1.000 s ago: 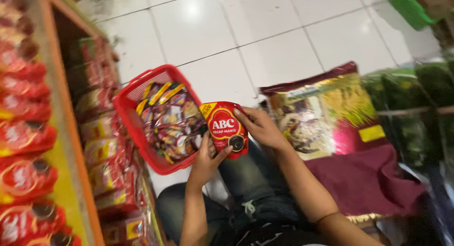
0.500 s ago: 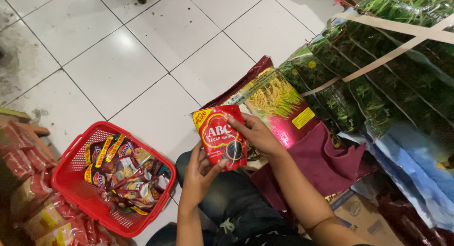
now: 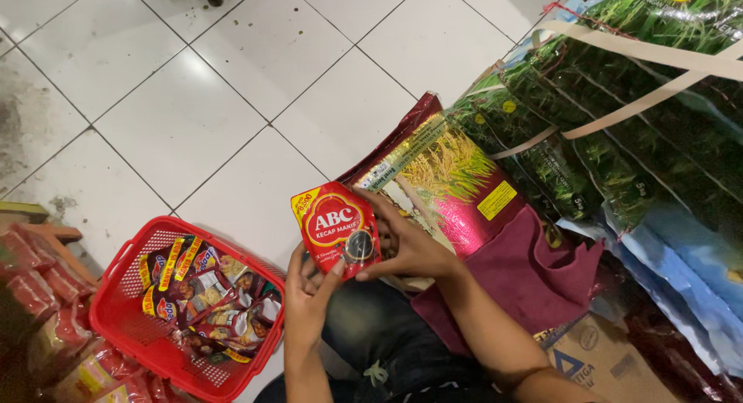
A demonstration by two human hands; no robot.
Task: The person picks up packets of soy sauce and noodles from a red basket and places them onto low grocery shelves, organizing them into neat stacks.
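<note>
Both my hands hold one red sauce pouch (image 3: 333, 226) with a round dark cap, upright in front of me. My left hand (image 3: 309, 291) grips its lower edge from below, thumb near the cap. My right hand (image 3: 410, 244) holds its right side, fingers wrapped behind it. To the left on the floor stands a red plastic basket (image 3: 124, 310) filled with several small red and dark sachets (image 3: 205, 298).
Large rice sacks (image 3: 449, 178) lie and stack to the right, green ones (image 3: 642, 101) strapped with tan bands. A maroon cloth (image 3: 526, 271) covers one. A shelf with red packets (image 3: 35, 283) is at the left edge. A cardboard box (image 3: 596, 356) sits lower right. The floor is white tiles.
The view swung right and away from the shelf. Both hands kept hold of the red pouch, which stayed raised between them; the basket now sits lower left.
</note>
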